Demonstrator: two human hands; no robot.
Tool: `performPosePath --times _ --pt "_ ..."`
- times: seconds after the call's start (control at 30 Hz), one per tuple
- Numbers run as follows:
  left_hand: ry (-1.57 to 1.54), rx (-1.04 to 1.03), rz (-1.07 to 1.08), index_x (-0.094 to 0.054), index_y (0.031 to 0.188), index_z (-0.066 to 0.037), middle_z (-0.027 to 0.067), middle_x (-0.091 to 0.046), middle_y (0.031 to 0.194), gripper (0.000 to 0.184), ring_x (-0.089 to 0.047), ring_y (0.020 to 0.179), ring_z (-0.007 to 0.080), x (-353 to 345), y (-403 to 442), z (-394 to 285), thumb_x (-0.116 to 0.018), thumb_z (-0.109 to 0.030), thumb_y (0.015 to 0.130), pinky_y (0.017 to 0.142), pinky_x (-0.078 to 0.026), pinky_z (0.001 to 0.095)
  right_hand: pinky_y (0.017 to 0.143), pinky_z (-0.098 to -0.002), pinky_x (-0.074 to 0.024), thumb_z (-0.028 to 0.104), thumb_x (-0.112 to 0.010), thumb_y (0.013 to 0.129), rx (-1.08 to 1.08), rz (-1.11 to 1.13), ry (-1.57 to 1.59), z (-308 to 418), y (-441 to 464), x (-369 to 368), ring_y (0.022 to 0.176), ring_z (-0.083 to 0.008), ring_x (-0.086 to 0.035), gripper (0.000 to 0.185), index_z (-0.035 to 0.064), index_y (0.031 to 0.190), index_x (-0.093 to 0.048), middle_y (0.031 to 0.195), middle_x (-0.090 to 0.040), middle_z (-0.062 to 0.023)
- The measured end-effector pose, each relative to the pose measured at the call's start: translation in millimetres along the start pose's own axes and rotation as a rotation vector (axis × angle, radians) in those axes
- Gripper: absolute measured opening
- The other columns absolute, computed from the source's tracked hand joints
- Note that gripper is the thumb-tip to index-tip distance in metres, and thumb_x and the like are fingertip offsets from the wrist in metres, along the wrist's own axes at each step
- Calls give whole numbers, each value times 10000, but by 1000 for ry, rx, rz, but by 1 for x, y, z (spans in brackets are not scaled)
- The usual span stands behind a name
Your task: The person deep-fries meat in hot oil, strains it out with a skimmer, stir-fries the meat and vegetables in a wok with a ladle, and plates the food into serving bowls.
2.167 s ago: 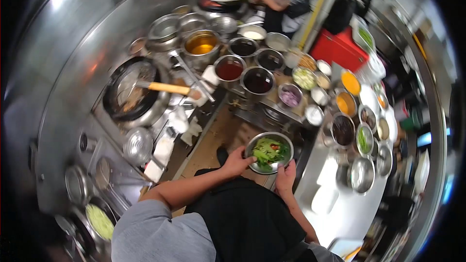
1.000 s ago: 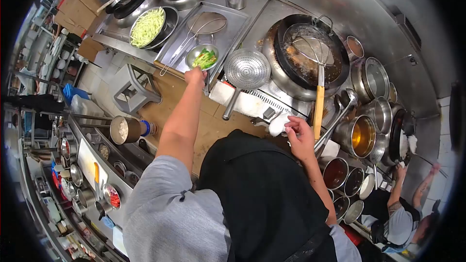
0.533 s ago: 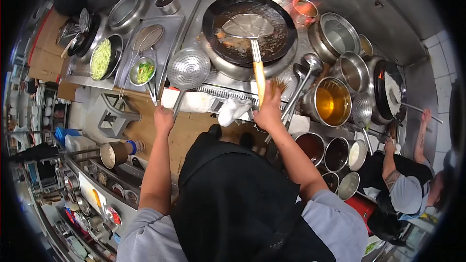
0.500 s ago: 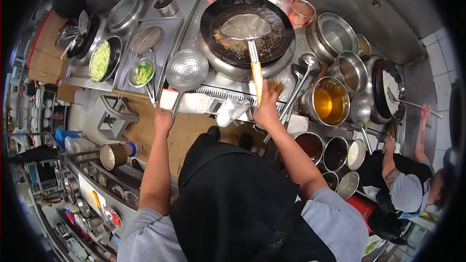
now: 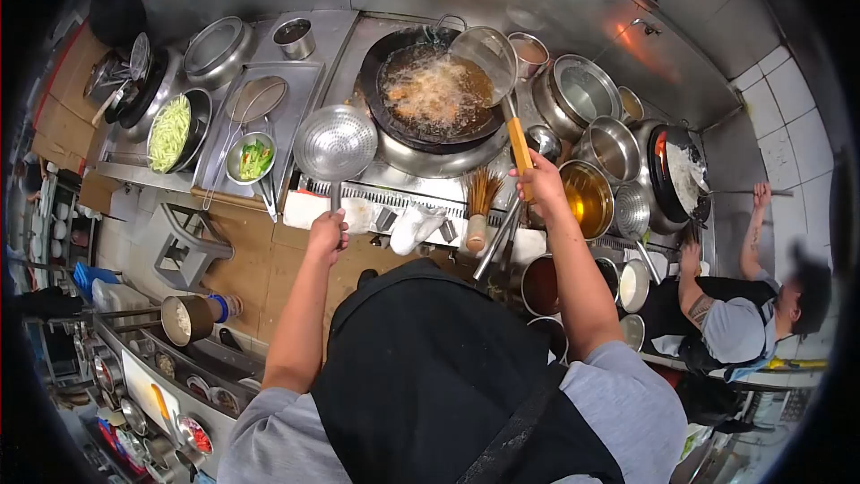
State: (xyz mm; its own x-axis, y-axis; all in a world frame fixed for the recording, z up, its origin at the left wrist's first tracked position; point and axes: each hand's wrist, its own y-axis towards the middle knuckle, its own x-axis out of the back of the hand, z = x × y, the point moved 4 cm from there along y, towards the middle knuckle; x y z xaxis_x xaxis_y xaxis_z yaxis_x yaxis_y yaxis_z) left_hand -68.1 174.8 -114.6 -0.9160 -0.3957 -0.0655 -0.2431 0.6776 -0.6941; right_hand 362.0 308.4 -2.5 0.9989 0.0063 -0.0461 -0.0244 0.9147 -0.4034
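My left hand (image 5: 329, 237) is closed round the handle of a perforated metal skimmer (image 5: 336, 142), its round bowl held level left of the wok. My right hand (image 5: 544, 185) grips the wooden handle of a fine mesh strainer (image 5: 486, 61). The strainer's head is tilted over the right rim of the black wok (image 5: 374, 108). Inside the wok, orange-brown pieces of food (image 5: 430, 100) fry in foaming oil. A bamboo wok brush (image 5: 479, 206) stands below the wok, left of my right hand.
Pots (image 5: 584, 90) and a pan of golden oil (image 5: 587, 202) crowd the right. On the left are a bowl of shredded green vegetable (image 5: 169, 133) and a small ladle of cut greens (image 5: 255, 159). A co-worker (image 5: 735, 323) works at another wok (image 5: 661, 166).
My right hand has lifted the strainer from the wok's middle toward its right rim. Foam has risen around the food. My left hand still holds the skimmer. The view has shifted slightly.
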Motion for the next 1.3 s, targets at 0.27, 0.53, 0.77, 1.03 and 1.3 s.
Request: performPosePath --times 0.27,0.53,0.77,1.03,1.3 --pt "155 -122 53 -534 1237 -64 13 -528 774 303 -464 497 94 -11 -45 -23 -546 -234 986 437 -384 250 509 -213 -471 -68 -436 830 -235 323 371 -20 -23 -46 623 -126 -502 680 54 1487 -311 1071 -616 -219" --pt "216 -81 133 -509 1307 -63 14 -527 764 357 -467 491 88 -4 -62 -21 -546 -211 985 432 -380 246 523 -207 -475 -23 -461 785 -204 416 479 -28 -68 -50 633 -116 -492 705 27 1474 -319 1091 -611 -223" --pt "224 -76 142 -506 1311 -57 16 -528 765 361 -471 488 89 0 -65 -24 -545 -207 984 432 -385 248 508 -214 -480 -37 -437 778 -169 295 468 -23 -97 -57 604 -125 -487 713 20 1476 -303 1107 -601 -259" --pt "235 -93 161 -492 1286 -18 29 -545 762 362 -496 487 98 -5 -67 -35 -546 -197 976 428 -400 262 516 -224 -477 -39 -417 829 -226 212 517 -13 -94 -81 633 -139 -513 630 -2 1451 -324 1063 -608 -236" --pt "251 -66 226 -510 1230 4 25 -535 765 304 -492 514 102 -19 -70 -34 -527 -175 985 453 -388 264 517 -232 -500 -30 -410 837 -294 224 671 -9 -107 -115 639 -150 -524 586 -14 1416 -321 1125 -570 -278"
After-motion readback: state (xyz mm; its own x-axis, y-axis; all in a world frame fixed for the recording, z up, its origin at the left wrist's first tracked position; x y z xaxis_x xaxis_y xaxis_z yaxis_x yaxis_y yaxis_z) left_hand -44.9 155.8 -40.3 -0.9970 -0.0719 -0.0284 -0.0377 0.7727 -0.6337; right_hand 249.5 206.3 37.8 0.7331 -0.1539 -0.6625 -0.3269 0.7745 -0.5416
